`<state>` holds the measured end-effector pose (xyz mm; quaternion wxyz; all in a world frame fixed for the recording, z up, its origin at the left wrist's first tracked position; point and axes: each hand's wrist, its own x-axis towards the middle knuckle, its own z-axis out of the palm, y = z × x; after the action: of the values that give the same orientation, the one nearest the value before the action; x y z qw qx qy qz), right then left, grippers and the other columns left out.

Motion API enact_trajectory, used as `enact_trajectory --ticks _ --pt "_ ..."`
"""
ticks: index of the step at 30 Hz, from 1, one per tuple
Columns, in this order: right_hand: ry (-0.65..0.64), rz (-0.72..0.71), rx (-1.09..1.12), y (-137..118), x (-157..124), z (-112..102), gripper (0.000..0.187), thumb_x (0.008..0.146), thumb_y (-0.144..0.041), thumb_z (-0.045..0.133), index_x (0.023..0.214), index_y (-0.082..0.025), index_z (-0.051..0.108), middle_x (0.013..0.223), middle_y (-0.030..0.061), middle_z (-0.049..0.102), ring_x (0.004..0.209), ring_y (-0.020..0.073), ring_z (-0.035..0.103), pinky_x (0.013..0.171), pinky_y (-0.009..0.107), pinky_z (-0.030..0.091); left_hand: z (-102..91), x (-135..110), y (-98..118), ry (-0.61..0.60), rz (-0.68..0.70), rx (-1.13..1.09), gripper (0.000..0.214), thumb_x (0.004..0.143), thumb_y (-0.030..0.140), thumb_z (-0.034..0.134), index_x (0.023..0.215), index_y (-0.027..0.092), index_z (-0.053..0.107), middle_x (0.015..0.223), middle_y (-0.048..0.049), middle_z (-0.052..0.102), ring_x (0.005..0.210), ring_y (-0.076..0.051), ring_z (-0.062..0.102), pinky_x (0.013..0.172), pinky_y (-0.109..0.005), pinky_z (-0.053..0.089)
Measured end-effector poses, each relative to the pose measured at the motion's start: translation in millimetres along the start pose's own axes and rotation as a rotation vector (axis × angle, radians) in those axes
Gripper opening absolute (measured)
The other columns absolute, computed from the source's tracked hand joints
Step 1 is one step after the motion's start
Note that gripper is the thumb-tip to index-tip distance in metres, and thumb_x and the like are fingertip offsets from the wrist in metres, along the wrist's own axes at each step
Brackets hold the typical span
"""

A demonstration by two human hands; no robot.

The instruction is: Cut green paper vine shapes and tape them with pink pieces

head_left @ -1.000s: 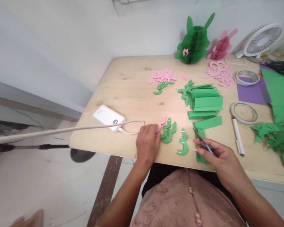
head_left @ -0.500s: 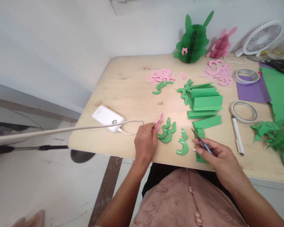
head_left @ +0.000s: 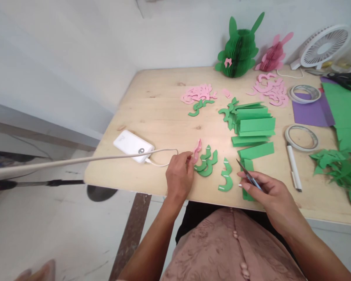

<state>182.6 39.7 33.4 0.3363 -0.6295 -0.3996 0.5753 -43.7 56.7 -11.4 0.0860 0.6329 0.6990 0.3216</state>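
Note:
My left hand (head_left: 179, 175) rests near the front edge of the wooden table (head_left: 160, 113) and pinches a pink curved paper cutout (head_left: 197, 150), tipped up on edge. Just right of it lie green curved cutouts (head_left: 207, 162), and another green cutout with white tape bits (head_left: 226, 176). My right hand (head_left: 266, 193) is closed on thin tweezers (head_left: 248, 175), whose tip points up and left over a green paper strip (head_left: 247, 171).
A white power bank (head_left: 133, 145) with a cable lies at the left. Stacked green strips (head_left: 253, 123), pink cutout piles (head_left: 198, 93), tape rings (head_left: 301, 137), a white pen (head_left: 294, 168), green scraps (head_left: 339, 168), purple paper, paper rabbits (head_left: 240, 47) and a fan (head_left: 324, 47) fill the right and back.
My left hand has lifted the pink cutout from flat on the table to standing on edge. My right hand with the tweezers has barely moved.

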Motion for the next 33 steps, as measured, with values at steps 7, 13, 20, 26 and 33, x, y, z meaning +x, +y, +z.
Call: enact_trajectory --ticks 7,13,20,26,33 --pt "0.007 0.004 -0.006 2.0 0.8 -0.9 0.039 0.065 -0.047 0.078 0.095 -0.023 0.076 0.104 0.0067 0.074 0.096 0.0251 0.066 0.083 0.035 0.053 -1.3 0.3 0.0 -0.014 0.003 -0.005 0.012 0.092 0.023 0.053 0.096 0.020 0.063 0.085 -0.0032 0.069 0.081 -0.019 0.060 0.071 -0.029 0.046" --pt "-0.003 0.000 -0.032 2.3 0.7 -1.8 0.038 0.067 -0.047 0.076 0.097 -0.022 0.076 0.104 0.0072 0.074 0.093 0.0251 0.066 0.077 0.034 0.053 -1.4 0.1 -0.6 -0.019 0.001 -0.015 0.011 0.092 0.025 0.054 0.095 0.020 0.063 0.085 -0.0028 0.069 0.080 -0.019 0.060 0.071 -0.029 0.046" --pt "-0.008 0.001 -0.031 1.7 1.2 -2.1 0.038 0.068 -0.046 0.076 0.097 -0.023 0.076 0.098 0.0062 0.075 0.090 0.0239 0.066 0.078 0.034 0.053 -2.6 0.9 -0.4 -0.025 0.000 -0.018 0.012 0.092 0.026 0.053 0.095 0.020 0.063 0.085 -0.0031 0.069 0.080 -0.018 0.060 0.072 -0.030 0.046" --pt "-0.004 0.003 -0.023 -0.4 1.7 -2.9 0.038 0.065 -0.046 0.077 0.095 -0.023 0.076 0.097 0.0060 0.075 0.088 0.0233 0.067 0.079 0.034 0.053 -4.2 2.5 1.7 -0.044 -0.023 -0.030 0.015 0.093 0.030 0.052 0.094 0.020 0.063 0.084 -0.0032 0.068 0.080 -0.018 0.060 0.073 -0.030 0.046" --pt "0.012 0.000 -0.036 -2.7 0.5 -2.3 0.040 0.064 -0.049 0.078 0.094 -0.023 0.076 0.097 0.0053 0.075 0.090 0.0241 0.067 0.082 0.036 0.053 -5.1 2.6 1.9 -0.046 -0.023 -0.029 0.016 0.093 0.031 0.052 0.095 0.020 0.064 0.084 -0.0036 0.069 0.081 -0.019 0.061 0.073 -0.030 0.047"
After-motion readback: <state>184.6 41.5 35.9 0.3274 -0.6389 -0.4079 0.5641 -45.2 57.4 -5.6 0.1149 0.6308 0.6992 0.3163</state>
